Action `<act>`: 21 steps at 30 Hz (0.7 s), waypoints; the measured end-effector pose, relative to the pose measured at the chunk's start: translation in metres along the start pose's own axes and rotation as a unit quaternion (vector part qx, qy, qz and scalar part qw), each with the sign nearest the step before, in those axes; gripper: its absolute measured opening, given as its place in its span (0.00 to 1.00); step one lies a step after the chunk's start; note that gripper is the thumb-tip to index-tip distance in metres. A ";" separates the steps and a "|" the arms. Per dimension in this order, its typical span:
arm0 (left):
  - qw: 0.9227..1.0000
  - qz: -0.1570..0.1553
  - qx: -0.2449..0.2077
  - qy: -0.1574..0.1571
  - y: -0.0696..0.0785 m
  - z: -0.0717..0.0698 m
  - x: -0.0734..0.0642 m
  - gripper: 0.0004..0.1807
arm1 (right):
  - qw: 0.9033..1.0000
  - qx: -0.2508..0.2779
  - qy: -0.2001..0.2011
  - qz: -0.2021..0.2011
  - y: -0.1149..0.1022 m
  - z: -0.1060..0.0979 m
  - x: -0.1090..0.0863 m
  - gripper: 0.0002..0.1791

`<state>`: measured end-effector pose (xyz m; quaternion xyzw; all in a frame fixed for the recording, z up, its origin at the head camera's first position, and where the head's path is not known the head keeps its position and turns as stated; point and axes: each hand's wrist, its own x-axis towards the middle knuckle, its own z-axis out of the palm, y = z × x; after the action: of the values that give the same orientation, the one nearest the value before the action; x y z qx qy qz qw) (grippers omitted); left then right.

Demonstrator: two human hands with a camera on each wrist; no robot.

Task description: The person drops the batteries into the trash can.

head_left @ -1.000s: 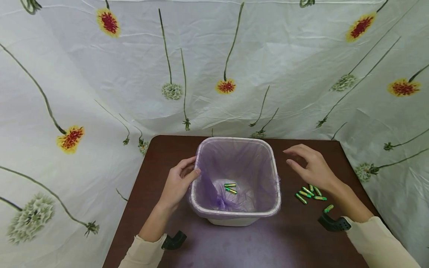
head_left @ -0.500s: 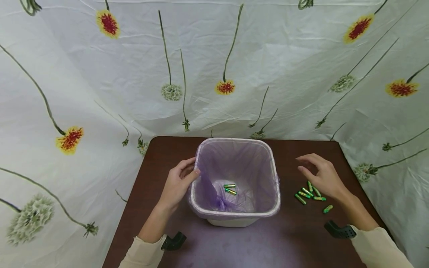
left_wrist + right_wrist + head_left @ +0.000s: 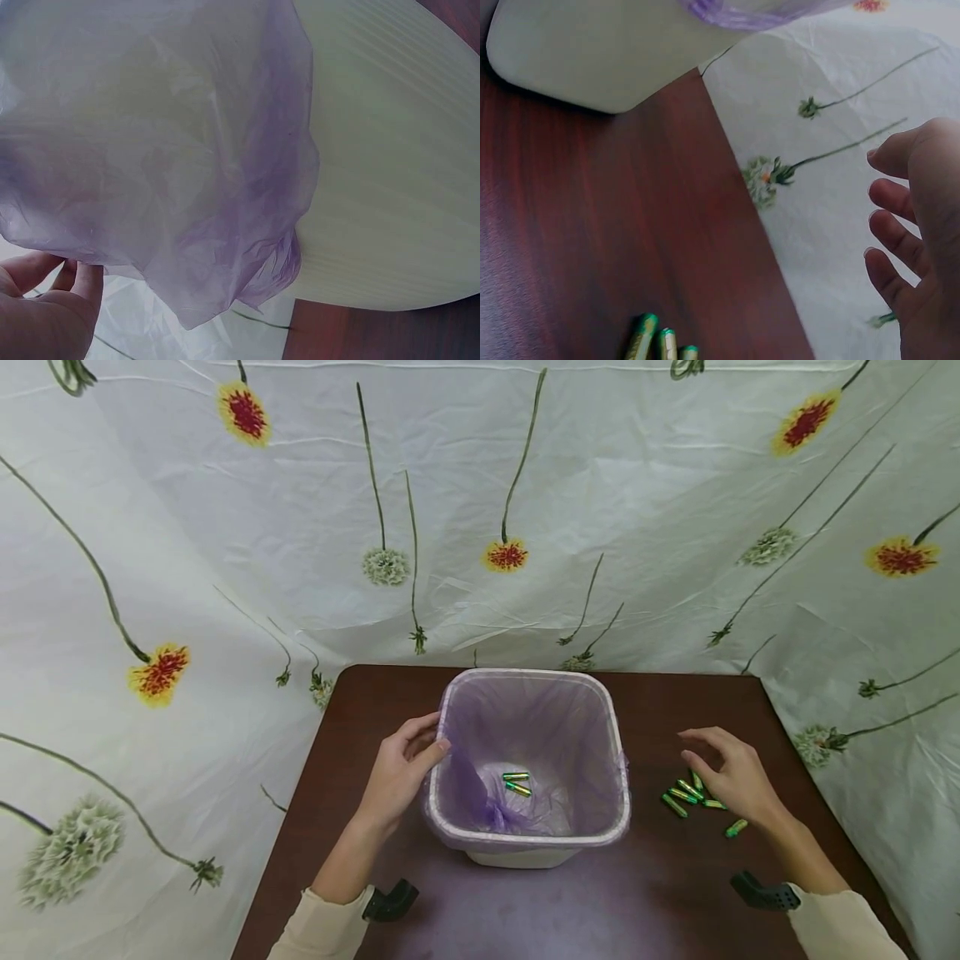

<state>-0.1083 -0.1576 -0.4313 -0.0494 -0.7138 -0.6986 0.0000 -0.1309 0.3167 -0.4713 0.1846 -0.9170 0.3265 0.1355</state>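
Note:
A white trash bin [image 3: 525,841] stands mid-table, lined with a purple plastic bag [image 3: 555,710]. My left hand [image 3: 397,772] holds its left rim, thumb over the edge and fingers outside; in the left wrist view the fingertips meet the bag's overhang. Two green-and-gold batteries [image 3: 517,789] lie on the bag at the bin's bottom. Several more batteries [image 3: 683,795] lie in a loose group on the table right of the bin. Just above and behind that group hovers my right hand [image 3: 738,781], fingers loosely bent and holding nothing, partly covering some batteries.
The dark wooden table [image 3: 600,910] ends close behind the bin and to the right of the batteries. A white cloth [image 3: 450,485] with printed flowers hangs behind and at both sides. Black wrist straps [image 3: 765,892] sit at both sleeves.
My right hand has moved right and toward me, away from the bin and over the batteries. The left hand, bin and batteries have stayed put.

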 end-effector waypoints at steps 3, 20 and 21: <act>1.000 0.001 0.002 -0.001 0.000 0.000 0.000 0.25 | 1.000 0.001 0.004 0.007 0.006 0.003 -0.007 0.16; 1.000 0.004 0.004 -0.004 0.001 0.000 0.001 0.25 | 0.996 0.009 0.025 0.088 0.054 0.046 -0.061 0.15; 1.000 0.004 0.004 -0.003 0.000 0.000 0.000 0.25 | 0.995 0.011 0.025 0.096 0.057 0.050 -0.064 0.15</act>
<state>-0.1084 -0.1578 -0.4309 -0.0540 -0.7161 -0.6959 0.0010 -0.1041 0.3409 -0.5641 0.0886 -0.9232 0.3525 0.1247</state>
